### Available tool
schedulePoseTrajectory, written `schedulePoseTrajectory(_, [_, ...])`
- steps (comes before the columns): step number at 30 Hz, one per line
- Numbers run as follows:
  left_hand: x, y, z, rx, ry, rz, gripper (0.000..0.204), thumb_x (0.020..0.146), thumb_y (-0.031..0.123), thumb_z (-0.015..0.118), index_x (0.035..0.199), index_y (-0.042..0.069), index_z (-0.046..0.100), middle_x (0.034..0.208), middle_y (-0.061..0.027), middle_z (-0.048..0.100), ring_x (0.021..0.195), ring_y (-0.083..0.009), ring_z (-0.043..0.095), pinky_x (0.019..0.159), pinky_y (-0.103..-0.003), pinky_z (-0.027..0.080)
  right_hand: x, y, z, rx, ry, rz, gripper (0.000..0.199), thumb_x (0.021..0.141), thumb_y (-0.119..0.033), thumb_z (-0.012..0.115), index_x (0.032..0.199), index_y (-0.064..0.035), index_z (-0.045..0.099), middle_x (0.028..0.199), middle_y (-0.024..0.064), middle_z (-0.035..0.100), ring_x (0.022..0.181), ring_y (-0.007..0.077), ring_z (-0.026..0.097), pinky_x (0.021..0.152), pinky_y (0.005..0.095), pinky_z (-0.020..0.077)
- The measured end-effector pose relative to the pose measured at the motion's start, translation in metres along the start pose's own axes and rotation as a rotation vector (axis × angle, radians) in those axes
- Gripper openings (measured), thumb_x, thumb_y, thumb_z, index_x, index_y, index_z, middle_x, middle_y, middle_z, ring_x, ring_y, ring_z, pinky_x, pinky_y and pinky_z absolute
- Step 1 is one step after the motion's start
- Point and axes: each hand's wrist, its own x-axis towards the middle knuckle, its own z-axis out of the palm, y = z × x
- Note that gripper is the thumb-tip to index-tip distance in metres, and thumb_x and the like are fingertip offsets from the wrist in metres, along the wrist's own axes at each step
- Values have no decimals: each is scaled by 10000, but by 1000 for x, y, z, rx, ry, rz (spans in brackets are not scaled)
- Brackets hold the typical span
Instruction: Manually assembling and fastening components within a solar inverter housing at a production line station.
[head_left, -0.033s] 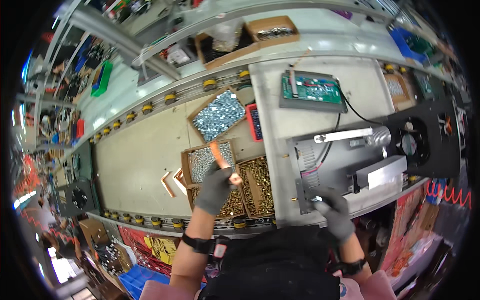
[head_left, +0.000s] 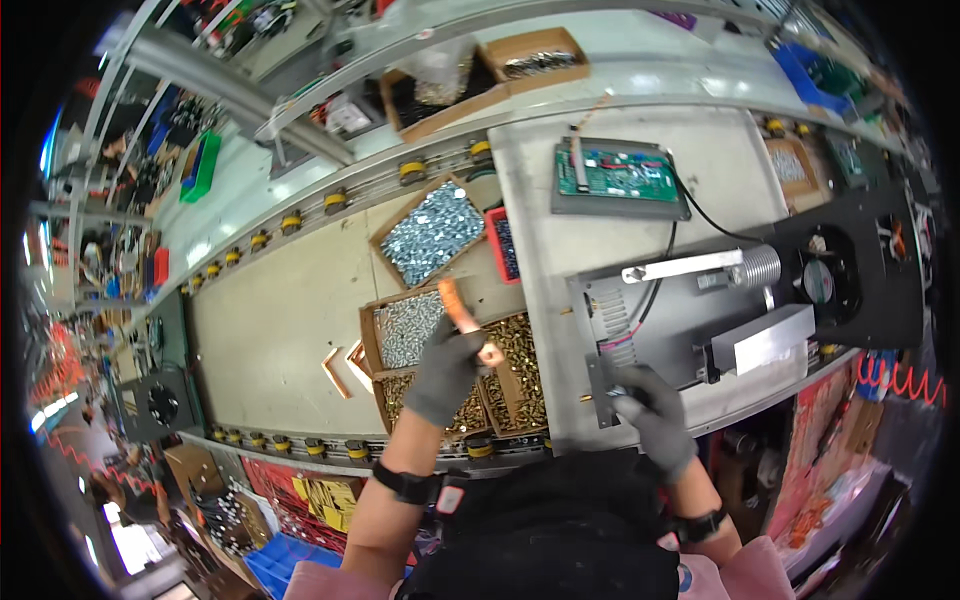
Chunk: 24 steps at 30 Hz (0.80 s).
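My gloved left hand [head_left: 447, 372] is closed around a bent copper bar [head_left: 456, 303], which sticks out above and to the right of the fingers. The hand hovers over cardboard boxes of small fasteners: silvery ones [head_left: 410, 328] and brass-coloured ones [head_left: 516, 350]. At the front left corner of a dark metal chassis [head_left: 655, 355] is my gloved right hand [head_left: 655, 420], fingers closed on something small, dark and shiny that I cannot make out. Just left of its fingertips, a brass stud [head_left: 587, 398] sticks out of the chassis end plate; another stud [head_left: 567, 310] stands farther back.
Two bent copper pieces [head_left: 335, 372] lie left of the boxes. Behind are a box of silvery hardware [head_left: 432, 232] and a red bin [head_left: 503, 245]. A green circuit board [head_left: 618, 175] with a black cable sits beyond the chassis. A roller rail [head_left: 335, 200] runs along the back.
My left hand has shifted slightly right and up with the copper bar. My right hand has moved left and up, closer to the chassis end plate.
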Motion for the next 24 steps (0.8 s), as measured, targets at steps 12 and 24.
schedulePoseTrajectory(12, [34, -43, 105, 747, 9, 55, 323, 878, 51, 567, 1178, -38, 487, 872, -102, 615, 701, -140, 624, 547, -242, 538, 70, 23, 20, -232, 224, -112, 300, 843, -77, 609, 1144, -76, 599, 1019, 126, 602, 897, 278, 612, 772, 357, 496])
schedulePoseTrajectory(24, [96, -42, 113, 1374, -148, 126, 306, 868, 250, 621, 1012, -13, 556, 763, -171, 648, 647, -272, 655, 589, -363, 506, 117, 54, 1, -262, 190, 155, 257, 837, -120, 617, 1090, -141, 654, 1034, 154, 627, 944, 355, 598, 822, 402, 473])
